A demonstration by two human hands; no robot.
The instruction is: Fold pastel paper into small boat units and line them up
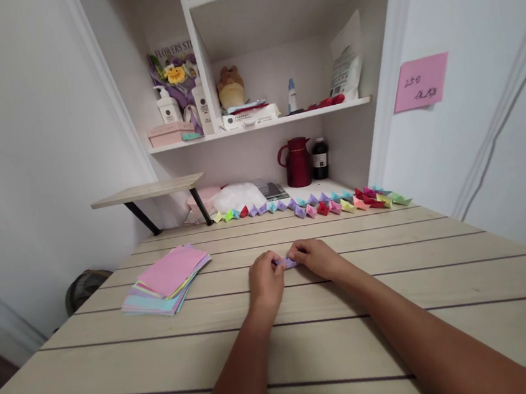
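Pinching a narrow purple paper [289,262] on the table [98,371], to the right of the paper stack [174,272], a person's left hand [266,278] takes one end while the right hand [315,257] takes the other. Each grip appears clamped on the paper, thumb against fingers, though the fingers hide much of its shape. The likeliest mishap is an uneven pull: should one grip tug harder than the other, the small piece could tear along a crease or skew out of line. Dark seams [141,340] nearer the viewer than the paper stack cross the boards, and a fold pressed over such a line might take a stray mark. Beyond the paper stack and to its right, folded paper pieces [323,209] sit in close ranks; a careless reach could bump one into its neighbors. The paper stack itself lies fanned and uneven, its pink top sheet [173,270] unweighted, so a brush from the left forearm [245,362] could slide sheets loose.
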